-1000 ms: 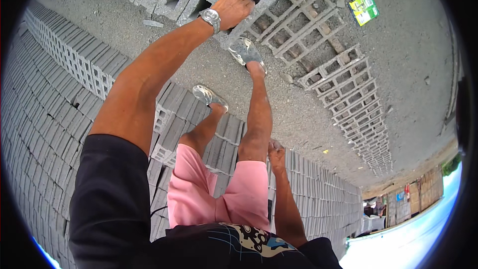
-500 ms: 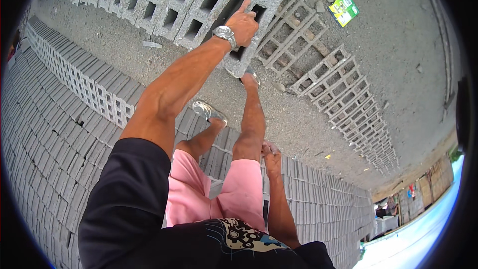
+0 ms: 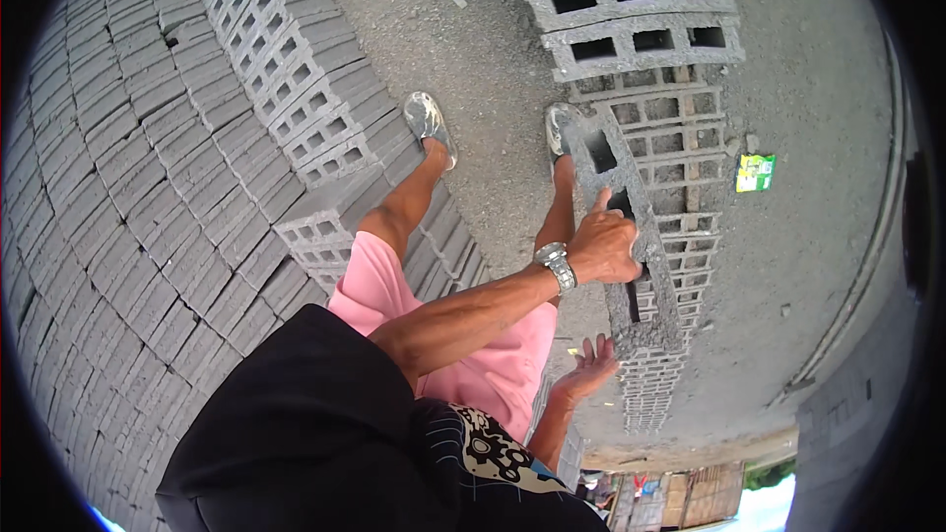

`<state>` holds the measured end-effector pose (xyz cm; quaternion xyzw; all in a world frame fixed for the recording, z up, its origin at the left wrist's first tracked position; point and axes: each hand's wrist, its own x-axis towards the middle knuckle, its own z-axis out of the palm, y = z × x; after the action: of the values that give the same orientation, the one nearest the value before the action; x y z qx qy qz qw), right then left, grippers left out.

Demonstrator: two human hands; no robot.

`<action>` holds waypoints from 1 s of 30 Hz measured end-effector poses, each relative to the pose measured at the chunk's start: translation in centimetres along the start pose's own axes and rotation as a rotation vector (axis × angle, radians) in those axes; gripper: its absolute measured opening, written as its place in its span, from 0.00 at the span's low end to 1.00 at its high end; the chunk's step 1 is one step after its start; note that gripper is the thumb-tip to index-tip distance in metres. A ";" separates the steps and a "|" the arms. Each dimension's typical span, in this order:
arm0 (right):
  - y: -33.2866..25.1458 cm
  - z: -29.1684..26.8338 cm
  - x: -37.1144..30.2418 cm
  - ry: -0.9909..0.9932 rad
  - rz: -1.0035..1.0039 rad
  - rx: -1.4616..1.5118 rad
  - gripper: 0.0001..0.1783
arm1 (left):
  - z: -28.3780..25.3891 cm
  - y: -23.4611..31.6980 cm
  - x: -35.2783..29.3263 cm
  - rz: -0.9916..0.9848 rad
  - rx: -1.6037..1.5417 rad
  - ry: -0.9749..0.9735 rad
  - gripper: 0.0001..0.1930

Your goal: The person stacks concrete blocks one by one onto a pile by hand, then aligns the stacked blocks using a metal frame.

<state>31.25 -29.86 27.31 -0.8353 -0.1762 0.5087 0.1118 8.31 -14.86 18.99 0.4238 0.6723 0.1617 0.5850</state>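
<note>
My left hand [image 3: 603,246], with a metal watch on the wrist, is shut on a grey hollow concrete block [image 3: 658,276], its fingers hooked into one of the cavities. The block hangs lengthwise in front of my legs, above the gravel ground. My right hand [image 3: 588,366] is open, palm up, just beside the block's near end; I cannot tell whether it touches. I wear pink shorts and a black top.
A large stack of grey blocks [image 3: 148,187] fills the left side, with its edge by my left leg. More hollow blocks lie in rows [image 3: 631,30] on the ground ahead. A green packet [image 3: 756,172] lies on the gravel at right. My grey shoes [image 3: 429,118] stand on gravel.
My left hand reached out to the row of blocks ahead and has pulled one block up and back toward my body. My right hand has come up beside its near end.
</note>
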 end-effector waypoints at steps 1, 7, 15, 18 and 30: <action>-1.1 -0.6 -0.3 0.092 -0.047 -0.083 0.42 | -0.6 -0.7 -1.4 -0.038 -0.052 0.044 0.17; -9.0 10.3 -5.4 -0.222 -0.552 -0.487 0.46 | -8.1 -11.0 -10.1 -0.254 -0.217 0.414 0.18; -4.8 35.3 -13.0 -0.643 -0.844 -1.026 0.43 | -17.3 -26.0 -23.2 -0.564 -0.210 1.037 0.18; -0.6 42.4 -15.0 -0.695 -0.912 -1.153 0.41 | -19.3 -31.3 -28.3 -0.704 -0.206 1.132 0.20; 18.0 52.2 -18.8 -0.991 -0.967 -1.333 0.53 | -15.4 -48.7 -39.7 -1.148 -0.235 1.023 0.29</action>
<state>-19.82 -53.58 12.12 -0.2540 -0.7819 0.4982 -0.2754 -26.13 -69.33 14.08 -0.1830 0.9513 0.0790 0.2352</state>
